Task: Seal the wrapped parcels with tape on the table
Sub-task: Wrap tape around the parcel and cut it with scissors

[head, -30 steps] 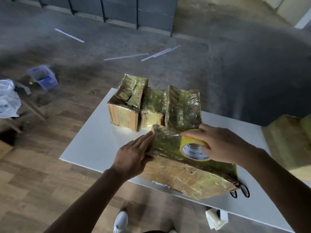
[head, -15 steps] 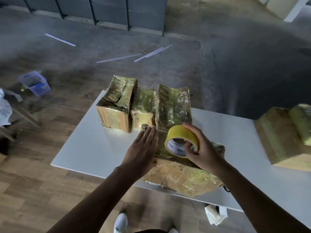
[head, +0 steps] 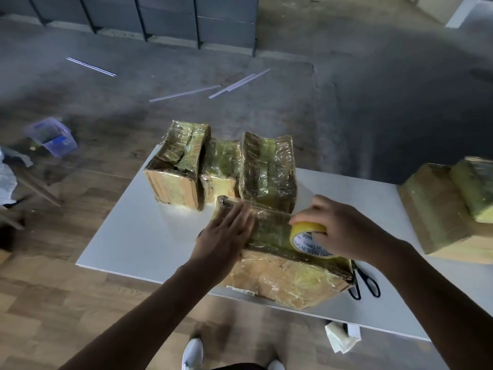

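Left hand (head: 224, 236) laid flat in the lower middle of the frame, fingers straight and together, pressing on the top left of the nearest parcel (head: 280, 273). Right hand (head: 344, 231) just to the right of it, fingers curled round a yellow tape roll (head: 304, 232), holding the roll on edge against the same top face. Nearest parcel at the front edge of a white table (head: 128, 244), seemingly overhanging it a little. Judged step: laying a strip along the top of this parcel, one hand smoothing, the other feeding; no free strip of tape clearly visible. Next move likely calls for drawing the roll on toward the right end and down over the edge, with the flat hand firm to avoid creases, then cutting, perhaps with the black-handled scissors (head: 368, 284) beside the parcel's right corner. Blocky brown cardboard under glossy, crinkled clear film with a yellow-green tint. Three similar parcels (head: 269, 172) upright and close together just behind, centre of frame; further parcels (head: 440, 206) at the right edge. Smooth matt tabletop; wood-look floor (head: 53, 303) at lower left.
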Demonstrator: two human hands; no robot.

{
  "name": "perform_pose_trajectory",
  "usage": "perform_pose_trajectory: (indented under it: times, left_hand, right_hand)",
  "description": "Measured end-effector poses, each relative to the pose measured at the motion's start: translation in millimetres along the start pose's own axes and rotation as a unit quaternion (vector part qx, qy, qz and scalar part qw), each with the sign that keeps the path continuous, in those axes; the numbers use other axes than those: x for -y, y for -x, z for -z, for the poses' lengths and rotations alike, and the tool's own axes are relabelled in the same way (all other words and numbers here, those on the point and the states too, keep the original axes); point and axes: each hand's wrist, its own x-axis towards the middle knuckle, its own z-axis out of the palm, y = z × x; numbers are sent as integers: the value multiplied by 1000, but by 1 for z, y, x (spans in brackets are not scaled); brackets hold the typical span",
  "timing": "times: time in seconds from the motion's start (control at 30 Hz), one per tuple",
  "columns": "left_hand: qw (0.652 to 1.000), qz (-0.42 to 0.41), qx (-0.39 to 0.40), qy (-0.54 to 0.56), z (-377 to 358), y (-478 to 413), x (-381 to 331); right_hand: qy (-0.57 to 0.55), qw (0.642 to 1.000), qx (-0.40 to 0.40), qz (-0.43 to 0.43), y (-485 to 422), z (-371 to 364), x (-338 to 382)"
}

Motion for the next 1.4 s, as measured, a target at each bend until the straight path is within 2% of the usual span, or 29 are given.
perform_pose_trajectory:
  times: [0.23,0.37,0.5,0.63,0.8,0.9,0.97,1.03,1.07,1.13,1.2,1.27,1.33,1.4]
  left_hand:
    - [995,-69,-33,58,-4,-9,-33]
    - [994,-34,-35,101,-5,-11,-42]
    - [992,-12,-35,119,-3,-11,-44]
    - [993,6,-47,111,-6,-12,-47]
    - [994,19,-37,101,-7,-13,-46]
    - [995,31,-22,90,-2,-14,-48]
    - [996,39,-18,79,-3,-14,-49]
    - [997,43,-8,56,-2,-17,-51]
    - [998,43,10,37,2,-19,-55]
    - [999,34,43,-2,15,-25,-66]
    - [998,33,38,-33,18,-31,-80]
    - [997,19,48,-50,15,-37,-96]
    - [999,-2,36,-41,7,-41,-102]
    - [999,-11,40,-30,-2,-44,-100]
  right_hand:
    - [-22,1000,-12,-1,-5,-3,0]
    - [-85,993,-73,-26,3,-12,-7]
    - [-194,965,-164,-66,18,-29,-15]
    - [-252,951,-165,-71,26,-45,-19]
    - [-119,985,-120,-45,23,-27,-22]
    - [-15,997,-40,-62,32,1,-29]
    - [2,996,9,-87,40,13,-33]
    - [15,997,11,-76,43,13,-32]
    - [0,997,-6,-76,43,9,-33]
    - [-107,986,-68,-111,45,-1,-38]
    - [-236,954,-136,-126,56,-12,-46]
    - [-344,918,-164,-112,69,-27,-51]
    - [-400,895,-168,-108,76,-43,-50]
    - [-395,895,-178,-104,74,-52,-49]
